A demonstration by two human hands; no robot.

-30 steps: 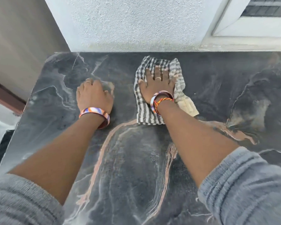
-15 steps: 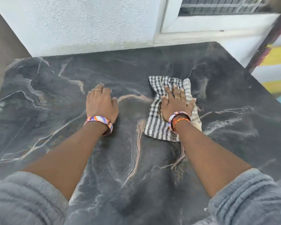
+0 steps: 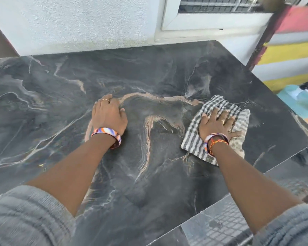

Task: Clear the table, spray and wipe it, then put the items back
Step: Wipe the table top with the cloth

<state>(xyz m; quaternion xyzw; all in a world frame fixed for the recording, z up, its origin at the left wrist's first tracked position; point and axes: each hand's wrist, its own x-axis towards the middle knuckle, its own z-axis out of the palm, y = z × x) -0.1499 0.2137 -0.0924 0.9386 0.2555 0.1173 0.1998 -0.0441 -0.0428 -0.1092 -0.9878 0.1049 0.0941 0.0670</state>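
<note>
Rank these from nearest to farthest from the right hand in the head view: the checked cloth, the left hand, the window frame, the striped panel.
1. Checked cloth: directly under the right hand, pressed flat.
2. Left hand: to its left, resting on the marble table.
3. Striped panel at the far right and window frame beyond the table's back edge: too close to call.

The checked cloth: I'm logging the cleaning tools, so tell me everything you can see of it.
The black-and-white checked woven cloth lies crumpled and partly folded on the dark marble-look tabletop, near its right edge. A pale, stained beige patch shows at its near right corner. The right hand presses flat on it, fingers spread; nothing else touches it.
</note>
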